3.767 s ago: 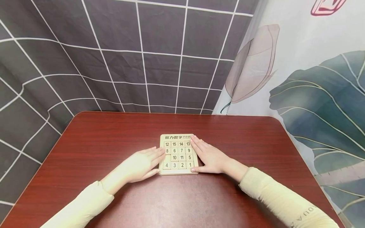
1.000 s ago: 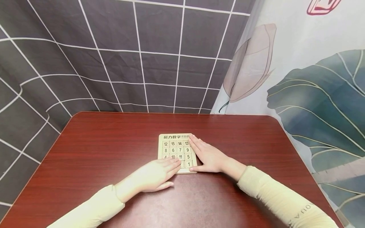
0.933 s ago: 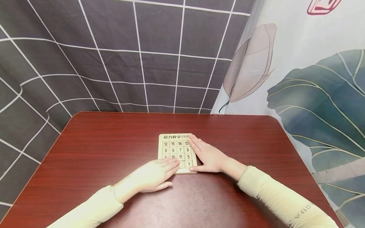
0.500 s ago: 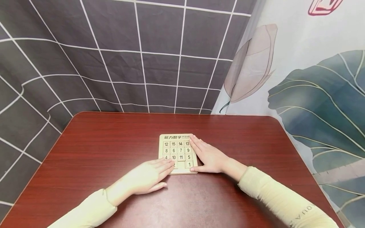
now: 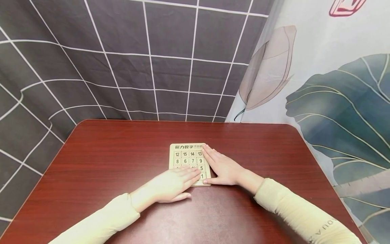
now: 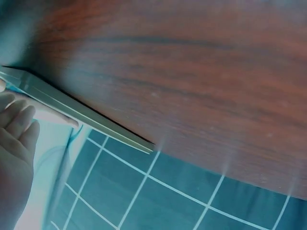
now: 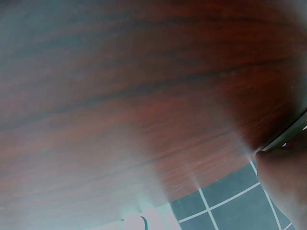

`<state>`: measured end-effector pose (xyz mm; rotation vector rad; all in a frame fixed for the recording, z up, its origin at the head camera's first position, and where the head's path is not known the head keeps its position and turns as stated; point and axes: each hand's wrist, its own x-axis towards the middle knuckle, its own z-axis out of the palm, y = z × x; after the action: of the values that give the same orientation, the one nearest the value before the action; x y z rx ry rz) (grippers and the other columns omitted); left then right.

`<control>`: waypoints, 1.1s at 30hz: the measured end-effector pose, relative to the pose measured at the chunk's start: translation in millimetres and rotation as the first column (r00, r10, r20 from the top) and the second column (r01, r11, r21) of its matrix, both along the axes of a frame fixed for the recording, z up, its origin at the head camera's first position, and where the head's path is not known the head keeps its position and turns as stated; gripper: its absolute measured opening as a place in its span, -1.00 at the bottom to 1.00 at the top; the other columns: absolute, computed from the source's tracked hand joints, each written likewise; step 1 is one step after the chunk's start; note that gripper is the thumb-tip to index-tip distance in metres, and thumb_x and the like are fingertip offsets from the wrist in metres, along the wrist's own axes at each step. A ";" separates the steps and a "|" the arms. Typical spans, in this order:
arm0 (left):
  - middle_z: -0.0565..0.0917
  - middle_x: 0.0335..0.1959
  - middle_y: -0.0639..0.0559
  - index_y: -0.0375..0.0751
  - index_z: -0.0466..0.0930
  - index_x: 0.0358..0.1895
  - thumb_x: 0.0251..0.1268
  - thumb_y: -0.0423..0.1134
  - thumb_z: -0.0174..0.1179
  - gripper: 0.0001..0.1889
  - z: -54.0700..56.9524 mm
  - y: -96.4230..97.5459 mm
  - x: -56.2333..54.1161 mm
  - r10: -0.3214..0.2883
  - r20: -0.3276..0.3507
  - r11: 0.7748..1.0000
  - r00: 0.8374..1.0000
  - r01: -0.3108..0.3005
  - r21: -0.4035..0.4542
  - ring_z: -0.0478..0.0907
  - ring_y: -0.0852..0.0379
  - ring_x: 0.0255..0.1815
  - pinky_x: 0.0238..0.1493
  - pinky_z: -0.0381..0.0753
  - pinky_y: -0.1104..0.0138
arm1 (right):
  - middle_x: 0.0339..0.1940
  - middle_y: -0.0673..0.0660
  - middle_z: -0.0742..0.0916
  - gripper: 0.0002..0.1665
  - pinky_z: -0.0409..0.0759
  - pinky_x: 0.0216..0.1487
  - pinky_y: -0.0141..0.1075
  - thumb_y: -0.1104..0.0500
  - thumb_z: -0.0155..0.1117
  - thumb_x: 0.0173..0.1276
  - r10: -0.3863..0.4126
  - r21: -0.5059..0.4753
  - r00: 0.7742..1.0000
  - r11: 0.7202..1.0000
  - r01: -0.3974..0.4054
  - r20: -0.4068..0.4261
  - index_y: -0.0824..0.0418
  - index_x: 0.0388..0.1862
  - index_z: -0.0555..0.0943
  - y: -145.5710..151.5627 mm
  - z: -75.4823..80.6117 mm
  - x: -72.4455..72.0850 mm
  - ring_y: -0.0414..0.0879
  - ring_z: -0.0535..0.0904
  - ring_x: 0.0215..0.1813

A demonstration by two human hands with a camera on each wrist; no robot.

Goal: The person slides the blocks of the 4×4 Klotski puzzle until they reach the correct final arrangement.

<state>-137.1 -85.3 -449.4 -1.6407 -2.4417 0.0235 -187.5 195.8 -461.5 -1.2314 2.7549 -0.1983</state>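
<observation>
A cream number sliding puzzle [image 5: 185, 161] with dark printed characters along its top lies flat near the middle of the table. Straight fingers of my left hand [image 5: 172, 183] reach over its lower rows, fingertips at the tile 1 [image 5: 202, 176] in the bottom right. They cover most of the bottom row and part of the third. My right hand [image 5: 225, 169] rests along the right edge, fingers extended to the top corner and thumb at the lower corner. In the left wrist view the puzzle's edge [image 6: 91, 114] shows beside my left fingers [image 6: 19, 120].
The reddish-brown wooden table [image 5: 122, 142] surrounds the puzzle. A dark curtain with a white grid [image 5: 170, 74] hangs behind its far edge, and a pale curtain printed with large leaves [image 5: 335, 101] hangs at the right.
Tile 4 has gone up from the bottom row to the third row, and tile 2 has slid left. My left hand moved from the left edge across the lower rows; my right hand stays put.
</observation>
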 end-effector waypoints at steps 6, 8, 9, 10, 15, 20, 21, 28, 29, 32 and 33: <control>0.56 0.52 -0.07 -0.22 0.51 0.49 0.59 0.18 0.11 -0.34 -2.3 0.5 -0.7 0.014 -0.011 0.999 1.000 -0.015 -0.042 0.52 0.01 0.54 0.59 0.49 0.19 | 0.80 0.36 0.03 0.33 0.19 0.76 0.06 -0.41 0.30 0.41 -0.005 -0.004 1.000 1.000 0.005 0.002 0.44 0.73 0.00 -1.0 0.9 -0.5 0.21 -0.01 0.81; 0.55 0.53 -0.07 -0.22 0.51 0.50 0.59 0.19 0.10 -0.33 -3.0 0.2 -0.9 0.014 -0.012 0.999 1.000 -0.015 -0.047 0.52 0.00 0.54 0.59 0.49 0.19 | 0.80 0.36 0.03 0.32 0.19 0.77 0.05 -0.41 0.30 0.41 -0.005 -0.004 1.000 1.000 0.005 0.001 0.44 0.73 0.00 -1.1 1.2 -0.7 0.21 -0.01 0.81; 0.55 0.53 -0.07 -0.22 0.50 0.50 0.59 0.20 0.10 -0.33 -3.1 0.1 -0.9 0.014 -0.012 0.999 1.000 -0.014 -0.050 0.52 0.00 0.55 0.59 0.49 0.19 | 0.80 0.36 0.03 0.32 0.19 0.77 0.06 -0.41 0.30 0.41 -0.005 -0.005 1.000 1.000 0.005 0.001 0.44 0.72 0.01 -1.1 1.3 -0.8 0.21 -0.01 0.81; 0.55 0.53 -0.08 -0.23 0.50 0.50 0.59 0.19 0.10 -0.33 -3.3 0.0 -0.9 0.013 -0.013 0.999 1.000 -0.013 -0.052 0.52 0.00 0.55 0.59 0.49 0.18 | 0.80 0.36 0.03 0.32 0.19 0.77 0.06 -0.40 0.30 0.41 -0.005 -0.006 1.000 1.000 0.005 0.003 0.45 0.72 0.01 -1.2 1.5 -0.8 0.21 -0.02 0.81; 0.54 0.54 -0.08 -0.24 0.50 0.50 0.57 0.17 0.14 -0.33 -3.2 0.2 -0.5 0.000 -0.003 0.999 1.000 0.000 -0.047 0.51 0.00 0.55 0.59 0.50 0.18 | 0.79 0.37 0.03 0.33 0.18 0.77 0.06 -0.41 0.29 0.41 -0.002 -0.004 1.000 1.000 0.002 0.003 0.45 0.72 0.00 -1.1 1.5 -0.9 0.21 -0.01 0.81; 0.54 0.54 -0.09 -0.25 0.50 0.49 0.57 0.17 0.14 -0.33 -4.4 -2.2 -0.6 -0.010 -0.010 0.999 1.000 0.010 -0.030 0.52 0.01 0.54 0.59 0.50 0.18 | 0.79 0.37 0.03 0.32 0.19 0.76 0.05 -0.41 0.29 0.41 0.001 -0.004 1.000 1.000 -0.001 -0.003 0.45 0.72 0.01 -1.3 0.9 -1.7 0.21 -0.01 0.80; 0.54 0.53 -0.10 -0.25 0.50 0.49 0.57 0.17 0.13 -0.33 -4.9 -3.6 -0.6 -0.011 -0.017 1.000 1.000 0.010 -0.030 0.52 0.00 0.54 0.58 0.50 0.18 | 0.79 0.37 0.03 0.32 0.19 0.76 0.05 -0.41 0.29 0.41 0.002 -0.005 1.000 1.000 -0.002 -0.003 0.45 0.72 0.01 -1.4 0.9 -1.8 0.21 -0.01 0.80; 0.57 0.51 -0.12 -0.24 0.53 0.48 0.53 0.17 0.18 -0.33 -8.0 -20.2 3.4 0.002 -0.042 1.000 0.999 -0.002 -0.014 0.53 0.00 0.53 0.56 0.53 0.18 | 0.80 0.36 0.01 0.33 0.19 0.76 0.06 -0.41 0.29 0.41 0.000 -0.007 1.000 1.000 0.000 0.004 0.44 0.73 0.00 -1.7 1.5 -0.2 0.21 -0.02 0.81; 0.57 0.50 -0.12 -0.24 0.53 0.47 0.53 0.17 0.19 -0.33 -8.0 -21.9 3.9 0.002 -0.047 1.000 0.999 -0.002 -0.008 0.54 -0.01 0.52 0.56 0.53 0.18 | 0.80 0.36 0.01 0.33 0.19 0.76 0.06 -0.41 0.29 0.41 -0.001 -0.008 1.000 1.000 0.001 0.006 0.44 0.73 0.00 -1.5 1.5 0.0 0.21 -0.02 0.81; 0.60 0.47 -0.12 -0.25 0.56 0.44 0.52 0.16 0.20 -0.34 -6.8 -22.7 5.1 -0.004 -0.062 1.000 0.998 0.004 0.009 0.56 -0.01 0.50 0.54 0.55 0.17 | 0.80 0.36 0.02 0.32 0.19 0.76 0.06 -0.40 0.30 0.41 -0.002 -0.008 1.000 1.000 0.002 0.007 0.44 0.73 0.00 -0.8 0.9 0.8 0.21 -0.02 0.81; 0.61 0.46 -0.13 -0.25 0.57 0.43 0.52 0.16 0.20 -0.35 -6.3 -21.5 5.0 -0.006 -0.066 1.000 0.998 0.007 0.013 0.57 -0.01 0.50 0.53 0.56 0.17 | 0.80 0.36 0.02 0.32 0.19 0.76 0.06 -0.40 0.30 0.41 -0.002 -0.007 1.000 1.000 0.002 0.007 0.44 0.73 0.00 -0.5 0.5 0.9 0.21 -0.02 0.81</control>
<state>-132.1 -106.7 -455.7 -1.6156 -2.3832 0.0595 -186.6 195.3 -461.1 -1.2271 2.7523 -0.2128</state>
